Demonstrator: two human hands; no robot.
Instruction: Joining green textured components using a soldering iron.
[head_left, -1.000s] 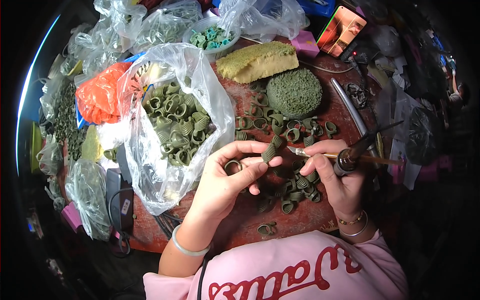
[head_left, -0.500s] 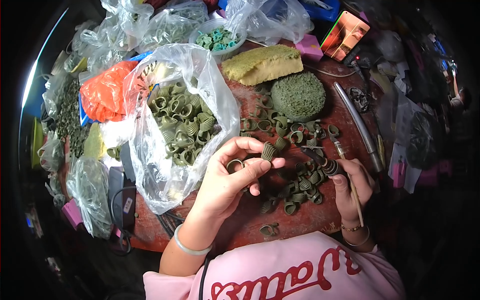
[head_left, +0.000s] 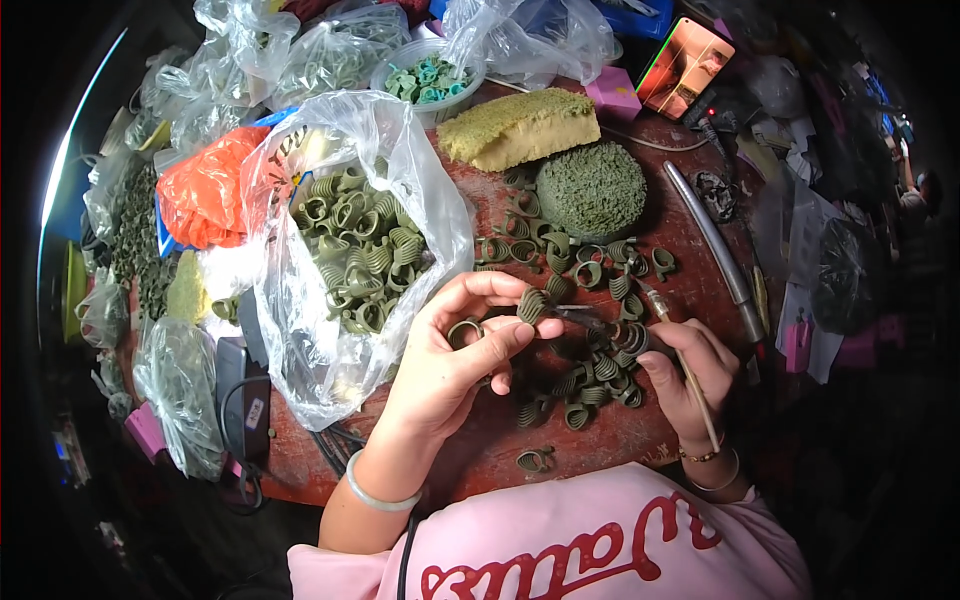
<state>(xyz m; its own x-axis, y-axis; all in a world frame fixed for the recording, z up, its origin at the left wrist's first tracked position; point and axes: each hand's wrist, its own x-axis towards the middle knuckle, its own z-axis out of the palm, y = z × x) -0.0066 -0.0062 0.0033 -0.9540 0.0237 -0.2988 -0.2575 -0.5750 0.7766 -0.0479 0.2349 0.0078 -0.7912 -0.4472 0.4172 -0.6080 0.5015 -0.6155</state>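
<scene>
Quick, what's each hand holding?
Left hand: pinching a ribbed green ring, another ring within its grasp.
Right hand: gripping a dark-handled tool and slim stick.

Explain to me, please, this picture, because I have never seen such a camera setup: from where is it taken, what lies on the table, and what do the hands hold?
There is no machine here, only one person's two bare hands. A wide fisheye camera on the person's head looks down, so straight edges bend near the rim; picture left is the person's left.

The left hand pinches a small, ribbed, dark-green ring-shaped piece. The right hand holds a thin, light-brown stick-like tool and a dark tool with a slim tip, partly hidden.

On the worn red table lie similar loose green pieces, a clear plastic bag full of them, a rough yellow-green block, a rounded green lump and a tapered silver rod.
</scene>
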